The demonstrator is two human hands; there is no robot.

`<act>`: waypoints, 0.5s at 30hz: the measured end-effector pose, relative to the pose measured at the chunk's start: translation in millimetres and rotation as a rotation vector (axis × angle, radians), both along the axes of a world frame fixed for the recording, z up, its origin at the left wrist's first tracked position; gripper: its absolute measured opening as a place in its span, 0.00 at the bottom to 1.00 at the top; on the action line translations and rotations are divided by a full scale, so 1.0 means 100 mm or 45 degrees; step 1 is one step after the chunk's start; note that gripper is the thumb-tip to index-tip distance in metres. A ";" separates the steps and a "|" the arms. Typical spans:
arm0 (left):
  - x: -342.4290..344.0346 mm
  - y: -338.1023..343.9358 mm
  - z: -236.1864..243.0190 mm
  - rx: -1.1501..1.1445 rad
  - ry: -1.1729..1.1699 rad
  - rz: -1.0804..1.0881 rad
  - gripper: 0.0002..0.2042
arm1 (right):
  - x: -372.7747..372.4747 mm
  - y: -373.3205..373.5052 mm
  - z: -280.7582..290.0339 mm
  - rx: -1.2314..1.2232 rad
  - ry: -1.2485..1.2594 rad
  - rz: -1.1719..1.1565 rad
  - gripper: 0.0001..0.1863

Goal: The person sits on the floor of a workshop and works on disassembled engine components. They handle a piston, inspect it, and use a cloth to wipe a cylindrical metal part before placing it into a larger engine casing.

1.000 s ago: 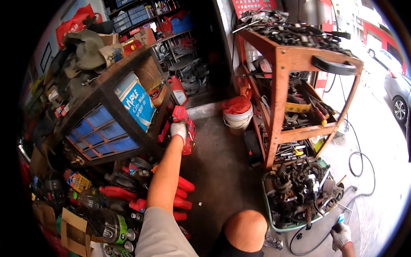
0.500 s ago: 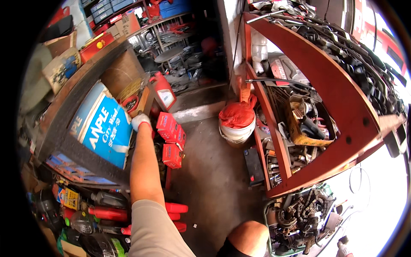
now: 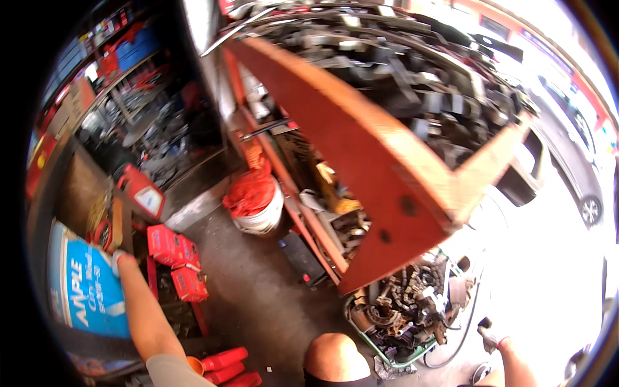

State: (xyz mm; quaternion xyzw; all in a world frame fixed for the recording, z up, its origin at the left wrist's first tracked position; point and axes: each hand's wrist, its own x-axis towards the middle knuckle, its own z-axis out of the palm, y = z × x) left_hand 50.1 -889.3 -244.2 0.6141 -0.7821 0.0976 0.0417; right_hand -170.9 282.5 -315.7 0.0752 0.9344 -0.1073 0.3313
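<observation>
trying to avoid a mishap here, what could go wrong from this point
The left hand is beside the blue container, with the red boxes close by; pulling the arm back carelessly might knock them over.

The heap of loose parts on the orange cart is piled high, so a bump could bring pieces down.

The dark hose beside the green bin lies on the ground and might catch a foot.

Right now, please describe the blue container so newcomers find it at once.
Find the dark cabinet on the picture's left. In it, beside the left hand, is the container: big and blue, while the neighbouring boxes are small and red.
</observation>
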 end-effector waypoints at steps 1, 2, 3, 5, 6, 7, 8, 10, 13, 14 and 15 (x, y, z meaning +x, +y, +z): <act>0.08 -0.03 0.07 -0.012 0.034 -0.003 0.17 | 0.01 -0.11 0.06 0.002 -0.050 -0.062 0.23; 0.18 -0.07 -0.06 -0.007 0.079 0.004 0.18 | 0.02 -0.19 0.18 0.027 -0.091 -0.124 0.24; 0.18 -0.08 -0.16 0.007 0.134 -0.002 0.18 | 0.04 -0.14 0.19 0.028 -0.054 -0.166 0.24; 0.23 -0.11 -0.21 0.016 0.350 -0.004 0.19 | 0.00 -0.13 0.30 -0.016 0.115 -0.118 0.18; 0.19 -0.11 -0.21 0.025 0.488 -0.022 0.19 | -0.03 -0.18 0.35 -0.058 0.208 -0.101 0.15; 0.17 -0.11 -0.19 0.048 0.683 -0.037 0.20 | -0.06 -0.21 0.42 -0.099 0.303 -0.082 0.12; 0.24 -0.15 -0.01 0.059 0.900 -0.058 0.20 | -0.14 -0.75 0.80 -0.253 0.221 -0.318 0.09; -0.03 -0.06 -0.02 0.224 1.453 -0.139 0.21 | -0.30 -0.92 0.92 -0.424 0.495 -0.166 0.09; -0.44 0.41 0.00 0.560 2.119 -0.258 0.23 | -0.64 -1.71 1.35 -0.596 0.790 0.226 0.09; -0.58 0.63 0.07 0.662 2.217 -0.316 0.23 | -0.73 -2.00 1.42 -0.664 0.862 0.310 0.08; -0.81 1.03 0.14 0.777 2.282 -0.374 0.24 | -0.87 -2.19 1.44 -0.707 0.964 0.459 0.08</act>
